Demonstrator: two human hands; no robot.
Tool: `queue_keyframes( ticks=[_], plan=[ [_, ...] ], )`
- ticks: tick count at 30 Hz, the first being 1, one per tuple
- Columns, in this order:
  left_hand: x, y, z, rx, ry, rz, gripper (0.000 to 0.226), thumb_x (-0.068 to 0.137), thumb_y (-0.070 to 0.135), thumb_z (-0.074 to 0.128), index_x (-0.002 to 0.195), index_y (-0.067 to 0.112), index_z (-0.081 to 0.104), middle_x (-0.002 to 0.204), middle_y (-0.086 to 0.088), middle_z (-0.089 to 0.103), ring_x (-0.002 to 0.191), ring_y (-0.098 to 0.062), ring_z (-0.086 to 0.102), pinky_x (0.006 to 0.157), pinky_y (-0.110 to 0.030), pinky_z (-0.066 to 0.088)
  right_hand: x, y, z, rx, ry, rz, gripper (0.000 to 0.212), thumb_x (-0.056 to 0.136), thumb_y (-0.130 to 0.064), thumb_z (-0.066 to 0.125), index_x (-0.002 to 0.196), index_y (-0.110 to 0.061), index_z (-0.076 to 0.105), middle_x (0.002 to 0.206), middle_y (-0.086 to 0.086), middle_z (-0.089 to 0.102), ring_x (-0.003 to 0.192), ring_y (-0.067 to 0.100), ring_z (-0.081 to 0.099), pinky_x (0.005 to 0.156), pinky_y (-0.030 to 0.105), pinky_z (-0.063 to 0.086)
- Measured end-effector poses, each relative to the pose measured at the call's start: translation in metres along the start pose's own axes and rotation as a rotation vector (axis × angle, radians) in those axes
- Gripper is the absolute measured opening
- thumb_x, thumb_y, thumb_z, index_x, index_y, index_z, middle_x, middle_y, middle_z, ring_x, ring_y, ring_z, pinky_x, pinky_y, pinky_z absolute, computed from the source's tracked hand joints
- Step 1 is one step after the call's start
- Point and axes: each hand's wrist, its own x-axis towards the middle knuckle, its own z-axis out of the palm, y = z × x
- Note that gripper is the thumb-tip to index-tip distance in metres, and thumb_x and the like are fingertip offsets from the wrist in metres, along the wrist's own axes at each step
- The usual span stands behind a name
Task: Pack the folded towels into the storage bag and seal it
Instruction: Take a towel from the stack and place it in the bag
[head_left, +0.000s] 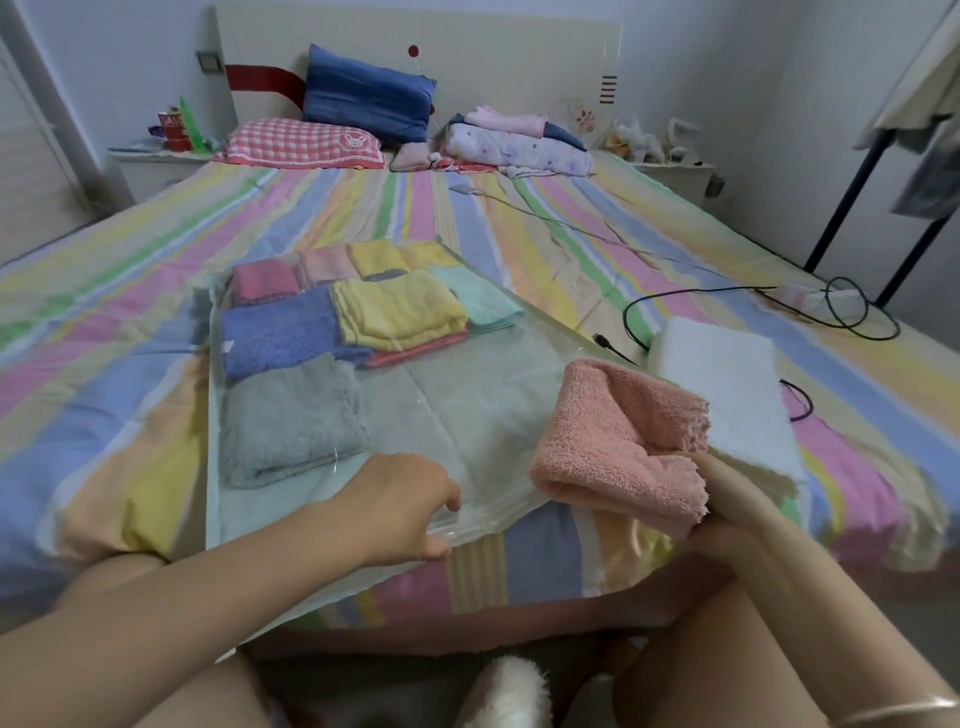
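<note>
A clear plastic storage bag (483, 415) lies flat on the striped bed, its mouth at the near edge. Inside it sit several folded towels, among them a grey towel (291, 421), a blue towel (280, 332) and a yellow towel (400, 312), with pink and mint ones further back. My left hand (400, 509) pinches the bag's near edge at the zip strip. My right hand (727, 499) holds a folded salmon-pink towel (618, 441) just above the bag's right corner. A folded white towel (722, 384) lies on the bed behind it.
A black cable (748, 312) loops across the bed at right, near a power strip (815, 299). Pillows (363, 98) and folded bedding (514, 145) rest at the headboard. A dark metal rack (852, 187) stands at right. Nightstands flank the bed.
</note>
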Motion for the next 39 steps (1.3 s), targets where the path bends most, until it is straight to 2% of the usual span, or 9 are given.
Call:
queue_keyframes(
  ticks=[6, 11, 14, 17, 20, 24, 31, 36, 39],
  plan=[
    [0.001, -0.010, -0.006, -0.058, -0.080, 0.020, 0.041, 0.086, 0.056, 0.058, 0.121, 0.035, 0.060, 0.111, 0.011, 0.067, 0.100, -0.012, 0.062, 0.079, -0.030, 0.045, -0.007, 0.001, 0.001, 0.012, 0.007, 0.035, 0.047, 0.103, -0.019, 0.034, 0.145, 0.001, 0.032, 0.150, 0.024, 0.032, 0.085, 0.030, 0.056, 0.061, 0.028, 0.038],
    [-0.009, -0.009, -0.006, -0.075, 0.155, 0.104, 0.032, 0.089, 0.006, 0.048, 0.114, 0.025, 0.040, 0.080, 0.013, 0.052, 0.062, -0.020, 0.049, 0.049, -0.022, 0.029, -0.015, -0.001, 0.002, -0.036, 0.020, 0.069, 0.047, 0.103, -0.021, 0.035, 0.144, 0.001, 0.033, 0.150, 0.024, 0.033, 0.074, 0.023, 0.050, 0.064, 0.029, 0.039],
    [-0.011, -0.013, -0.007, -0.024, 0.256, 0.112, 0.037, 0.067, -0.008, 0.058, 0.077, 0.026, 0.048, 0.080, 0.011, 0.054, 0.049, -0.016, 0.041, 0.045, -0.018, 0.010, -0.007, 0.005, 0.015, -0.089, 0.173, 0.146, 0.044, 0.101, -0.017, 0.040, 0.141, 0.002, 0.040, 0.148, 0.023, 0.037, 0.113, 0.036, 0.054, 0.082, 0.035, 0.043],
    [-0.012, -0.016, -0.005, -0.054, 0.362, -0.035, 0.027, 0.076, 0.000, 0.063, 0.083, 0.026, 0.067, 0.097, 0.012, 0.064, 0.063, -0.016, 0.062, 0.046, -0.021, 0.022, -0.024, 0.012, 0.031, -0.523, 0.424, 0.011, 0.041, 0.100, -0.022, 0.046, 0.137, -0.006, 0.047, 0.146, 0.013, 0.043, 0.133, 0.026, 0.043, 0.106, 0.035, 0.033],
    [-0.017, -0.011, -0.014, -0.116, 0.482, -0.103, 0.018, 0.093, 0.019, 0.054, 0.104, 0.020, 0.068, 0.108, 0.009, 0.061, 0.079, -0.016, 0.066, 0.051, -0.028, 0.043, -0.021, 0.013, 0.031, -0.677, 0.087, 0.182, 0.035, 0.087, -0.035, 0.066, 0.119, -0.020, 0.065, 0.146, 0.019, 0.042, 0.103, 0.010, 0.067, 0.110, 0.042, 0.033],
    [-0.026, -0.010, -0.020, -0.110, 0.595, -0.067, 0.028, 0.092, 0.024, 0.044, 0.106, 0.020, 0.067, 0.110, 0.010, 0.061, 0.089, -0.012, 0.063, 0.051, -0.031, 0.053, -0.023, 0.028, 0.039, -0.576, 0.341, -0.045, 0.042, 0.100, -0.026, 0.046, 0.137, -0.009, 0.048, 0.147, 0.011, 0.043, 0.134, 0.023, 0.042, 0.108, 0.035, 0.031],
    [-0.034, -0.004, -0.037, -0.297, 0.681, 0.010, 0.030, 0.088, 0.029, 0.047, 0.107, 0.019, 0.068, 0.110, 0.011, 0.064, 0.103, -0.009, 0.056, 0.076, -0.025, 0.052, -0.002, 0.003, 0.084, -0.864, 0.164, -0.220, 0.040, 0.103, -0.003, 0.019, 0.137, 0.011, 0.036, 0.145, 0.023, 0.040, 0.137, 0.033, 0.034, 0.113, 0.040, 0.017],
    [-0.038, -0.014, -0.052, -0.576, 0.738, -0.048, 0.034, 0.086, 0.036, 0.048, 0.106, 0.021, 0.071, 0.111, 0.011, 0.066, 0.106, -0.008, 0.058, 0.088, -0.026, 0.047, 0.018, 0.007, 0.129, -0.782, 0.012, -0.162, 0.037, 0.103, -0.009, 0.032, 0.135, 0.002, 0.047, 0.132, 0.017, 0.055, 0.125, 0.031, 0.051, 0.102, 0.039, 0.038],
    [-0.042, -0.015, -0.057, -0.699, 0.689, -0.031, 0.030, 0.087, 0.033, 0.051, 0.106, 0.025, 0.072, 0.111, 0.017, 0.066, 0.111, 0.001, 0.056, 0.095, -0.018, 0.043, 0.034, -0.002, 0.140, -0.634, -0.356, 0.016, 0.029, 0.097, -0.011, 0.046, 0.121, 0.000, 0.059, 0.097, 0.014, 0.069, 0.086, 0.026, 0.066, 0.076, 0.036, 0.055]
  ],
)
